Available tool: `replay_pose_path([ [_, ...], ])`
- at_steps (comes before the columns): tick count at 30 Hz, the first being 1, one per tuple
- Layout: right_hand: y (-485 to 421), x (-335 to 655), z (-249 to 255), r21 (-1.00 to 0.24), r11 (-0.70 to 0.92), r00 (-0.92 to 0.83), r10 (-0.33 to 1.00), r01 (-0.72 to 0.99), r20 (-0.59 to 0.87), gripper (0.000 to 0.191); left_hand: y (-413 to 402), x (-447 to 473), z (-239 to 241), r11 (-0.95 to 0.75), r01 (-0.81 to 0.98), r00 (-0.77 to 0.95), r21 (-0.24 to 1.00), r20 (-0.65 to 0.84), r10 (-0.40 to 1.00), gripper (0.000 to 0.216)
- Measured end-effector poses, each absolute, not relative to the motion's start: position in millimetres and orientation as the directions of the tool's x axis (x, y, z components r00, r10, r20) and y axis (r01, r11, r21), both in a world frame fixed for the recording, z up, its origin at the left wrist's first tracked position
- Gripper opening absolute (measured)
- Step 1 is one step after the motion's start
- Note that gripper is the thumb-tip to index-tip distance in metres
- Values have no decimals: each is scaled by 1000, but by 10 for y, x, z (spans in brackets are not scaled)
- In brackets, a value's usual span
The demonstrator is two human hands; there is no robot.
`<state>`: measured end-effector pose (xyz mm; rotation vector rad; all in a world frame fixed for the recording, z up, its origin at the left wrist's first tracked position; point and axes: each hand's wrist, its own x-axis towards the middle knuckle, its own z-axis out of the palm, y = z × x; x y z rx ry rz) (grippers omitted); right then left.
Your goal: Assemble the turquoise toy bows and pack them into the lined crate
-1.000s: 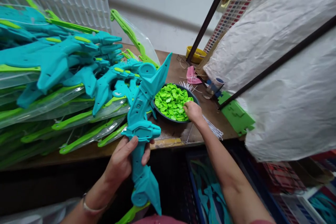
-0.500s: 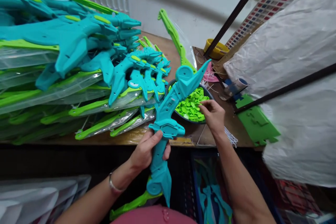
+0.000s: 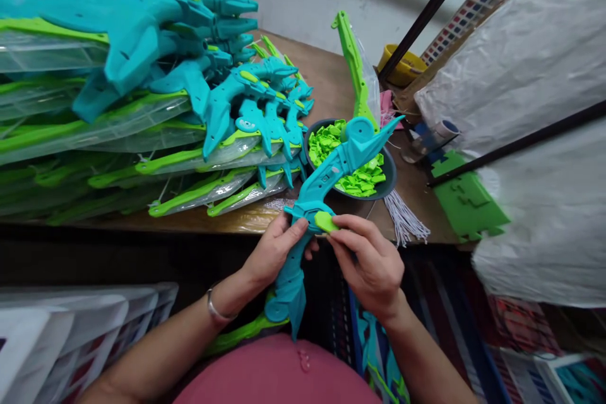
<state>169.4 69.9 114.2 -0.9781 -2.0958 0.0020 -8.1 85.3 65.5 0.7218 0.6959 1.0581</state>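
My left hand [image 3: 277,246] is wrapped round the grip of a teal toy bow [image 3: 318,183], which tilts with its upper end to the right. A lime-green limb rises from that end, and another green limb hangs from the lower end near my lap. Between thumb and fingers, my right hand [image 3: 372,259] pinches a small lime-green plastic piece [image 3: 325,222] at the bow's middle; whether it is seated there I cannot tell. Behind the bow stands a dark bowl [image 3: 392,178] of similar loose green pieces [image 3: 362,184].
Many teal-and-green toy bows [image 3: 142,63] are piled on the table's left. White cords [image 3: 406,218] hang over the front edge beside a green foam mat [image 3: 466,202]. A yellow tub [image 3: 402,66] stands farther back. White crates [image 3: 85,341] sit low at left; dark poles cross the right side.
My right hand has moved from the bowl down to the bow's middle, bringing a green piece. The bow has shifted slightly in my left hand's hold, and the view has moved a little.
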Motion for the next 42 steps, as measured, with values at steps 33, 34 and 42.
replay_pose_path([
  [33,660,1644,1210,-818,335,-244,938,468,245,34,680,-151,837,131,-351,232,927,-49,971,36],
  [34,653,1633,1204,-844,310,-264,941,438,209,30,663,-154,838,120,-343,220,932,-44,974,35],
  [42,564,1508,1138,-819,350,-175,937,455,303,19,589,-142,797,-12,-246,124,969,43,991,26],
])
